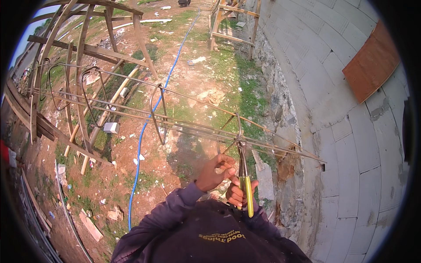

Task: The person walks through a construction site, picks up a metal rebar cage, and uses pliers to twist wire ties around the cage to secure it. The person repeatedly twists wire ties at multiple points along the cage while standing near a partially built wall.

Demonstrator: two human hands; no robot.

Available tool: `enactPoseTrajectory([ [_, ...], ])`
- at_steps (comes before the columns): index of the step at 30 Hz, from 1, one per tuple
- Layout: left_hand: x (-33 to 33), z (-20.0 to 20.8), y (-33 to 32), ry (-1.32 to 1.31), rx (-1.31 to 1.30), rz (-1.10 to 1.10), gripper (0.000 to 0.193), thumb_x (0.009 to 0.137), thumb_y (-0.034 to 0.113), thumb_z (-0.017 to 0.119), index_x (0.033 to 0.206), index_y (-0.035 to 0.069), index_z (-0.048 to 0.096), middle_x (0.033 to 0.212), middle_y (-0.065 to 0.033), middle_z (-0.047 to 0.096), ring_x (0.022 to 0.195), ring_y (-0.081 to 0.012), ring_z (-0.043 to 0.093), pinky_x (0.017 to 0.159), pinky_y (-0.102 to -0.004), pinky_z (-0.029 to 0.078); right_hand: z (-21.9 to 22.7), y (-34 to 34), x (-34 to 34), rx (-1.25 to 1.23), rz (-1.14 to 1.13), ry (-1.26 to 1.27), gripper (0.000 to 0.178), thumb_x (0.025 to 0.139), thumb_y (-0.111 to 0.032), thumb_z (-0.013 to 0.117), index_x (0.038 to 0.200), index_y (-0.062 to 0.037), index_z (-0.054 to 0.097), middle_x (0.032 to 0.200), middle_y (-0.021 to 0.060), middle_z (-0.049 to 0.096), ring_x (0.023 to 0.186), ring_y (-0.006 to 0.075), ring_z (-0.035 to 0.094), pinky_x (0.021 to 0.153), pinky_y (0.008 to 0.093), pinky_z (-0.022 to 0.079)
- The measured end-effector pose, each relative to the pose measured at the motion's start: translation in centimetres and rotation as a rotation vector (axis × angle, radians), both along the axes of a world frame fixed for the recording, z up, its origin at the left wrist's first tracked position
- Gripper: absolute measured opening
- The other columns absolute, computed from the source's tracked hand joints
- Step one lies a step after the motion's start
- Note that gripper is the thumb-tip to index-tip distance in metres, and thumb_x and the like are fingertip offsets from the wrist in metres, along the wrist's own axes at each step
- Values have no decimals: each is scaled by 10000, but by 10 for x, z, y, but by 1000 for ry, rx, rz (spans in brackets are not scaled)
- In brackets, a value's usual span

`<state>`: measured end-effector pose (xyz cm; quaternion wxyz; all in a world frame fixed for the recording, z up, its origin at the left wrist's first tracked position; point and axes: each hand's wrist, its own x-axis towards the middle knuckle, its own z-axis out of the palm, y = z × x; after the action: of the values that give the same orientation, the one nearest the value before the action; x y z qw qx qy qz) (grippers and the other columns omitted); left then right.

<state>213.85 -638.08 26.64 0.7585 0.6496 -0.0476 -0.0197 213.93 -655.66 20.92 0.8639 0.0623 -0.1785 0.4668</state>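
pincer tips (pixel 240 144) too small, right palm (pixel 237 193) hidden

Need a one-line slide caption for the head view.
Right hand grips yellow-handled pincers at a rebar cage joint, left hand beside it.

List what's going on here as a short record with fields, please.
Place: outdoors, bare earth and grass beside a grey block wall
Work piece: long rebar cage with bent stirrups, lying across wooden trestles
Right hand: grips yellow-handled pincers, tip at a rod joint
Left hand: at the rods beside the pincers
Nearby: blue hose on the ground
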Motion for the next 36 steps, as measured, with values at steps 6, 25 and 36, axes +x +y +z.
enactPoseTrajectory([
  [6, -6, -22, -31, 120, -178, -171, 411, 983, 255, 592, 1297, 12, 484, 1189, -126, 659, 988, -185, 641, 897, -349, 504, -10, -18, -9, -427, 131, -36, 380, 945, -458, 628, 874, -100, 521, 572, -23, 514, 397, 81, 456, 396, 225, 348],
  [25, -211, 104, 70, -470, 737, 731, 277, 863, 266, 717, 809, 15, 614, 761, -111, 604, 733, -288, 615, 703, -388, 451, -52, 72, -78, -1042, 53, -668, 193, 995, -196, 571, 1108, -43, 540, 819, 67, 587, 748, 170, 593, 666, 343, 508],
  [36, -356, 208, 169, -993, 792, 1003, 402, 808, 124, 780, 562, 92, 464, 594, -59, 454, 499, -210, 507, 434, -334, 329, -236, 192, -107, -1445, 133, -868, 243, 982, -311, 604, 1020, -74, 563, 622, 48, 545, 503, 139, 536, 473, 307, 467],
])
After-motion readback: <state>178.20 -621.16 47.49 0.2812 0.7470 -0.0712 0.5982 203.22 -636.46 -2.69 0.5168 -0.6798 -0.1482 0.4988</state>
